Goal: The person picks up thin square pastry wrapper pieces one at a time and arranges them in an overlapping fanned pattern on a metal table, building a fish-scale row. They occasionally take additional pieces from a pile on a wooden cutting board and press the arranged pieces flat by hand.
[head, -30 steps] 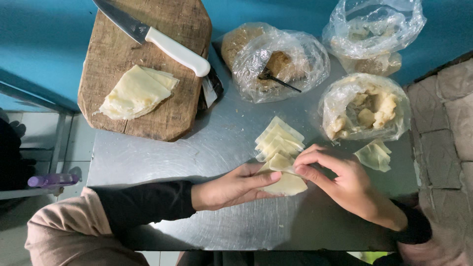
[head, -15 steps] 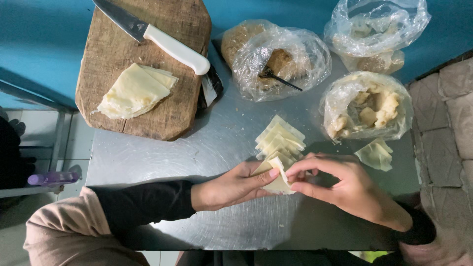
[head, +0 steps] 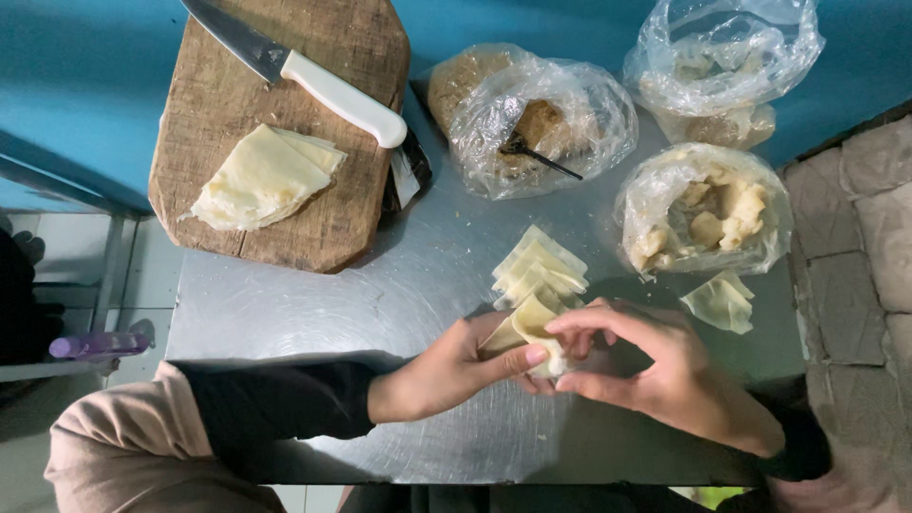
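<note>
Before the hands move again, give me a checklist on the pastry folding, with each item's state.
1. Pastry sheet pinched by both left hand and right hand: ok.
2. Sheet folded shut: cannot tell, fingers cover it.
3. Stack of cut sheets beside the hands: ok.
4. Open bag of pale filling close to the right hand: ok.
5. Knife lying on the cutting board, away from both hands: ok.
</note>
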`<state>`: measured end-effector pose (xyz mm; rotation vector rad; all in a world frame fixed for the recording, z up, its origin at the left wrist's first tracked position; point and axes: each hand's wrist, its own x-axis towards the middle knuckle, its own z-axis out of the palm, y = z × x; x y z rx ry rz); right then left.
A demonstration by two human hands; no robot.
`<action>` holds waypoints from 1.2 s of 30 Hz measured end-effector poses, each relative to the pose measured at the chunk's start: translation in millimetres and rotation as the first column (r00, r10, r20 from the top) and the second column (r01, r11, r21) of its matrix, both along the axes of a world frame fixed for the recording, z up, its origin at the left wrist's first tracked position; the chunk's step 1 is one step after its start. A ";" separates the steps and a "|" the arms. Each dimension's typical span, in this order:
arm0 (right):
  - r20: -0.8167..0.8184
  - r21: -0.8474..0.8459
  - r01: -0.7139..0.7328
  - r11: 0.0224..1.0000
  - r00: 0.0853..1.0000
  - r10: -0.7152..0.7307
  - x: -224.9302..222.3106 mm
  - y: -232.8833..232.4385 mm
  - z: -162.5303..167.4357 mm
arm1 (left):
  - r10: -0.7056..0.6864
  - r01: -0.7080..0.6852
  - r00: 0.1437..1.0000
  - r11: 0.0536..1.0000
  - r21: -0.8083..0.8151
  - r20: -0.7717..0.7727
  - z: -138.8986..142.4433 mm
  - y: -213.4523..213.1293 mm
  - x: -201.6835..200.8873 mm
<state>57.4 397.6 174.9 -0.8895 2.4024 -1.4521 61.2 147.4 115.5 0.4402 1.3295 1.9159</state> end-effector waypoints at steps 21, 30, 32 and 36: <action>-0.640 0.024 0.044 0.999 0.768 -0.018 6.2 -19.1 -7.6 | 0.272 -0.272 0.962 0.962 0.016 0.024 -7.8 -6.7 -2.1; -0.216 -0.014 0.116 0.993 0.969 -0.116 0.0 -16.4 -18.8 | 0.271 -0.297 0.927 0.952 -0.067 -0.261 -4.0 -2.4 -9.0; -0.163 -0.029 0.101 0.994 0.981 -0.105 -3.0 -14.8 -21.8 | 0.280 -0.317 0.919 0.943 -0.100 -0.277 -0.8 -0.2 -10.0; -0.115 -0.048 0.068 0.997 0.991 -0.073 -5.9 -11.4 -22.6 | 0.279 -0.323 0.914 0.940 -0.114 -0.295 3.1 1.2 -11.6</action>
